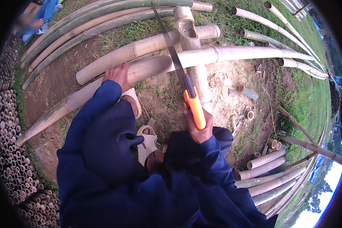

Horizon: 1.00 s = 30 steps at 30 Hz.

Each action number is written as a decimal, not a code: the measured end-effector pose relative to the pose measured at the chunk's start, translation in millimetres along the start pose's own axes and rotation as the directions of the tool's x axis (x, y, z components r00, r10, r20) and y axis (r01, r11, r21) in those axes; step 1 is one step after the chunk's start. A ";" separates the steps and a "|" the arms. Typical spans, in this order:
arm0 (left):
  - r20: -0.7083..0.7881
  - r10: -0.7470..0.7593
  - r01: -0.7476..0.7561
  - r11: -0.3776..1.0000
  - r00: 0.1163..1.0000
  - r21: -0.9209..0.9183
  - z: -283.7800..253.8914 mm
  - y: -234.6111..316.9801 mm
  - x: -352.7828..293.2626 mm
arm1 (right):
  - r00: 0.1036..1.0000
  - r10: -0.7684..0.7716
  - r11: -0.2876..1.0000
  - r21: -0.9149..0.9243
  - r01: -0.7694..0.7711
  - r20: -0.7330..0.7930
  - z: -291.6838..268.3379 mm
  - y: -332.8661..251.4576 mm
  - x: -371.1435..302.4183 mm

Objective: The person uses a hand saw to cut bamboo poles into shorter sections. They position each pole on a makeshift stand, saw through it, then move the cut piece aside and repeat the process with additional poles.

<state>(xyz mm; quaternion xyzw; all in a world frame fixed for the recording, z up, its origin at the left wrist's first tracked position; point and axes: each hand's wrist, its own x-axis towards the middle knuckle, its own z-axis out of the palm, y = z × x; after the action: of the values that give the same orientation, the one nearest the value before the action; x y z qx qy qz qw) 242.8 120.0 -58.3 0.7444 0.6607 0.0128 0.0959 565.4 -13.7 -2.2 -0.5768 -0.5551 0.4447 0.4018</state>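
My right hand [200, 127] is closed round the orange handle of a hand saw [174, 57]. Its long dark blade points away from me and crosses a thick pale bamboo pole [152, 67]. Whether the teeth have cut into the pole cannot be made out. My left hand [119, 77] grips the same pole from above, left of the blade. Under the pole, near the saw, lies a bamboo support piece [198, 78] with a notch cut in its far end. Another bamboo pole [148, 45] lies just beyond, across that support.
Long bamboo poles [98, 23] lie at the far left, more [277, 24] at the far right. Short offcuts [248, 92] rest on sawdust. Cut lengths [268, 161] are piled at the right, and stacked bamboo [9, 148] lines the left. A person [41, 19] sits at the far left corner.
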 end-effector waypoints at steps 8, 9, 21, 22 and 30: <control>-0.006 -0.015 0.015 1.000 1.000 -0.006 9.6 -2.6 -0.1 | 0.985 0.166 0.984 -0.073 -0.162 0.051 -22.3 -15.7 -41.3; -0.003 -0.005 0.005 1.000 1.000 -0.013 7.7 -0.1 6.4 | 0.992 0.122 0.992 -0.031 -0.122 0.010 -8.4 -13.2 -1.5; 0.120 -0.059 0.062 0.998 0.991 -0.022 1.3 0.6 12.0 | 0.999 0.045 0.989 -0.142 -0.043 0.013 -18.9 -11.6 -47.7; 0.121 -0.047 0.052 0.998 0.992 -0.039 -0.6 3.1 17.6 | 0.996 0.083 0.993 -0.083 -0.082 0.016 -8.7 -9.1 -18.6; 0.130 -0.046 0.049 0.999 0.990 -0.013 -7.8 -2.4 8.1 | 0.999 0.046 0.999 -0.024 -0.046 -0.015 -50.0 -6.0 -116.9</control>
<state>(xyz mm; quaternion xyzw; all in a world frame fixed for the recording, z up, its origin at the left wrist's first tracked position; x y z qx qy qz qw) 240.3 129.2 -51.9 0.7269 0.6705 -0.0325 0.1452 613.1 -128.5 25.5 -0.5974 -0.5444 0.4428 0.3882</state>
